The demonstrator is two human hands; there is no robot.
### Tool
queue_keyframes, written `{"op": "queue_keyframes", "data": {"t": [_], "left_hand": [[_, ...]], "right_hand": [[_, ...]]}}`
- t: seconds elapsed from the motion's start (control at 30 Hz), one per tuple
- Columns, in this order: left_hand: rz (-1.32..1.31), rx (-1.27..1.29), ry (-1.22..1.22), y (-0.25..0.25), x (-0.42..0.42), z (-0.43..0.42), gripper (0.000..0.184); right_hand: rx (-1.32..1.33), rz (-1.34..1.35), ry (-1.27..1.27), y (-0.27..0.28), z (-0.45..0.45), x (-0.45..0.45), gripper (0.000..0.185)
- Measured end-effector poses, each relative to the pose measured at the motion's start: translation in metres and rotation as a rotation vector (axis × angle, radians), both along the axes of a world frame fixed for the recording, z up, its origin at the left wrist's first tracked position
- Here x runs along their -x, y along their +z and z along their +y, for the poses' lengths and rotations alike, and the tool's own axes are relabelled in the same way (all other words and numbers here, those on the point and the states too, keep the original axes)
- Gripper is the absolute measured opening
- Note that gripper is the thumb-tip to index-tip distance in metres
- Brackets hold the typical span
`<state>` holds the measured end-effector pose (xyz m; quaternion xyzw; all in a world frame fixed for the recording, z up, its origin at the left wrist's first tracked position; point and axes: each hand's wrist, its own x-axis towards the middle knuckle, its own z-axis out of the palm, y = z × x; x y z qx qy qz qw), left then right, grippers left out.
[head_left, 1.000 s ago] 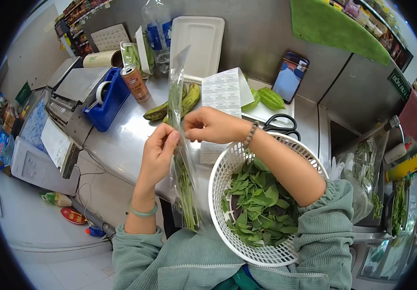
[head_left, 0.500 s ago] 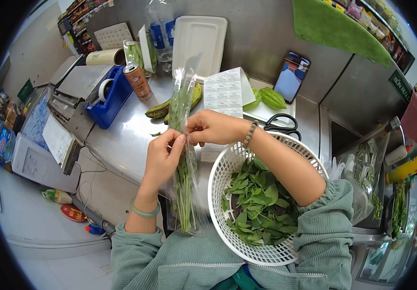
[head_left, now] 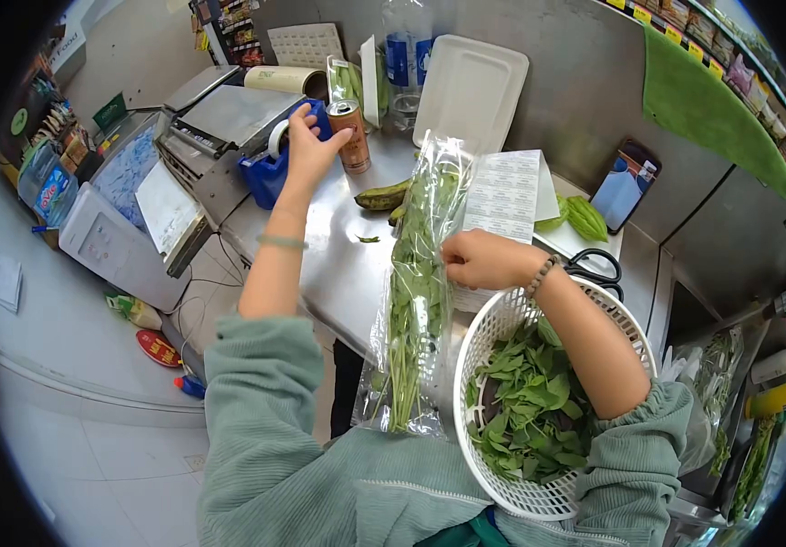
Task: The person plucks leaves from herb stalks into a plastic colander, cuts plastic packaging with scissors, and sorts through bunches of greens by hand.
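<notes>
A clear plastic bag (head_left: 422, 264) of long leafy green stems lies along the counter's front edge, its lower end towards my body. My right hand (head_left: 489, 262), fingers curled, grips the bag's right edge. My left hand (head_left: 309, 150) is raised over the blue tape dispenser (head_left: 270, 180) with thumb and fingers apart. Just right of that hand stands a brown drink can (head_left: 349, 141). Beneath my right forearm is a white slotted basket (head_left: 472, 365) of loose green leaves (head_left: 534, 401). A printed label sheet (head_left: 502, 196) lies beside the bag.
Bananas (head_left: 382, 197) lie behind the bag. Black-handled scissors (head_left: 598, 269) sit beyond the basket, near green ridged vegetables (head_left: 586, 219) on a white tray. A phone (head_left: 625, 187) leans on the back wall. A scale (head_left: 238, 118) stands at left; a sink (head_left: 685, 319) is at right.
My left hand has let go of the bag and moved up and left to the tape dispenser. The bag now lies flatter and wider, and the view has shifted left.
</notes>
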<state>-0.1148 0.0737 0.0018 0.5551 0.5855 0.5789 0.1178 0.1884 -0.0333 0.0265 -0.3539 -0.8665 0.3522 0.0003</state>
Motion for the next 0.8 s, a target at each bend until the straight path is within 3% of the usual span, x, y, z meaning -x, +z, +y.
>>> {"op": "queue_keyframes", "data": {"t": [0.03,0.13,0.27,0.3,0.4,0.53,0.63,0.73,0.8], "left_hand": [[-0.144,0.068,-0.136,-0.001,0.005,0.013,0.101],[-0.134,0.054,-0.192,-0.006,-0.002,0.030,0.105],[0.124,-0.016,-0.154,-0.015,0.003,0.041,0.076],[0.159,-0.107,-0.103,-0.010,-0.004,0.031,0.064],[0.211,-0.195,-0.106,0.012,-0.016,0.001,0.066],[0.140,-0.203,-0.333,0.062,-0.048,-0.071,0.065],[0.228,-0.335,-0.499,0.092,-0.078,-0.130,0.063],[0.337,-0.513,-0.629,0.115,-0.107,-0.182,0.062],[0.422,-0.552,-0.682,0.131,-0.118,-0.213,0.061]], "right_hand": [[-0.003,-0.008,-0.005,0.000,0.000,0.000,0.022],[-0.120,0.004,0.043,-0.010,0.004,-0.001,0.018],[-0.029,-0.019,0.007,-0.001,-0.001,0.000,0.024],[-0.027,-0.031,0.010,0.000,-0.001,0.000,0.024],[-0.079,-0.016,0.032,-0.007,0.002,-0.002,0.021],[-0.092,-0.015,0.033,-0.008,0.001,-0.001,0.021],[-0.094,-0.068,0.050,-0.007,0.002,0.000,0.024],[-0.148,0.099,0.091,-0.036,0.013,-0.001,0.025],[-0.162,0.074,0.062,-0.042,0.018,-0.004,0.026]]}}
